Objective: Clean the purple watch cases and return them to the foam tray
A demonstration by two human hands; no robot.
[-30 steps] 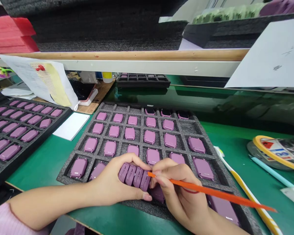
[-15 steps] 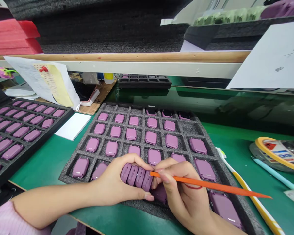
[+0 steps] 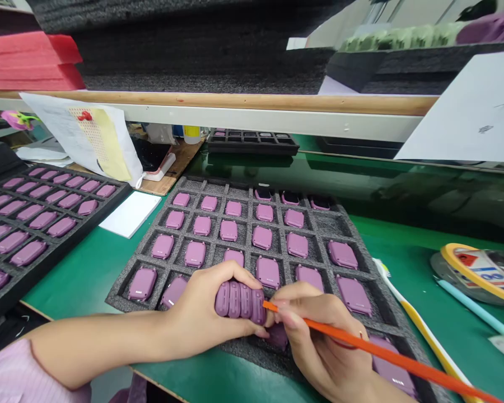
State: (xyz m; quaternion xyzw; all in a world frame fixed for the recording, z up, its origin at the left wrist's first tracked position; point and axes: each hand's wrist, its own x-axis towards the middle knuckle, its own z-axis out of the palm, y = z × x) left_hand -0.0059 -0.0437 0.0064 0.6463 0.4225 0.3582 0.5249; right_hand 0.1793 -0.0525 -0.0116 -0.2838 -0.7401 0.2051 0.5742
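My left hand [image 3: 210, 308] is closed round a row of several purple watch cases [image 3: 240, 301], held side by side with their narrow edges facing up. Pinched in my right hand [image 3: 319, 330] is a thin orange stick [image 3: 378, 351], its blunt tip at the rightmost case; whether it touches is hard to tell. Both hands are above a grey foam tray [image 3: 231, 190] whose compartments hold more purple watch cases [image 3: 262, 237]. Three pieces in the tray's back row show dark faces [image 3: 290, 197]. My hands cover part of the front rows.
To the left lies another foam tray [image 3: 73, 238] of purple cases, beside a white paper pad [image 3: 130, 214]. On the right are a yellow-and-white toothbrush [image 3: 415, 316], a light blue stick [image 3: 472, 305] and a roll of yellow tape [image 3: 453, 263]. A shelf edge [image 3: 252, 115] crosses above.
The orange stick has tilted, its far end swinging down and right. The held cases have turned slightly in my left hand. The whole view has shifted a little.
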